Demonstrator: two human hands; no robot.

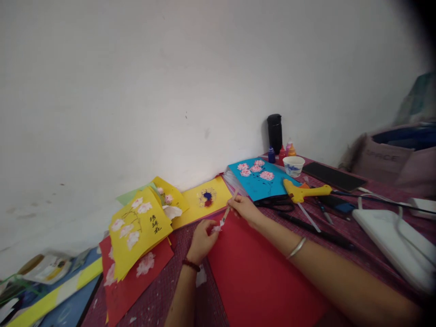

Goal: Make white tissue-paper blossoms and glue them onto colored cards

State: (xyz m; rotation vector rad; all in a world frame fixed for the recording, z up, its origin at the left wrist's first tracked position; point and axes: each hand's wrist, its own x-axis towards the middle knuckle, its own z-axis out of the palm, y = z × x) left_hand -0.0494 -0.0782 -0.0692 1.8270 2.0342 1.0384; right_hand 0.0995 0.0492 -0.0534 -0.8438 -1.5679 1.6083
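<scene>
My right hand (243, 209) pinches a slim, pale paintbrush (230, 208), its tip pointing down and to the left. The brush tip meets a small white-and-pink paper flower (217, 228), which my left hand (201, 238) holds between thumb and fingers. Both hands are over the top left corner of a large red sheet (262, 272). Beyond them lies a yellow sheet (190, 206) with blue and red paint dabs (207, 197). The flower's details are small and partly hidden by my fingers.
Yellow cards (146, 227) with paper flowers overlap a red card (146, 265) at left. A blue card (254, 181), paint bottles (282, 155), a paper cup (293, 165), a black flask (274, 134), a yellow glue gun (303, 191) and a white device (391, 243) with cables are at right.
</scene>
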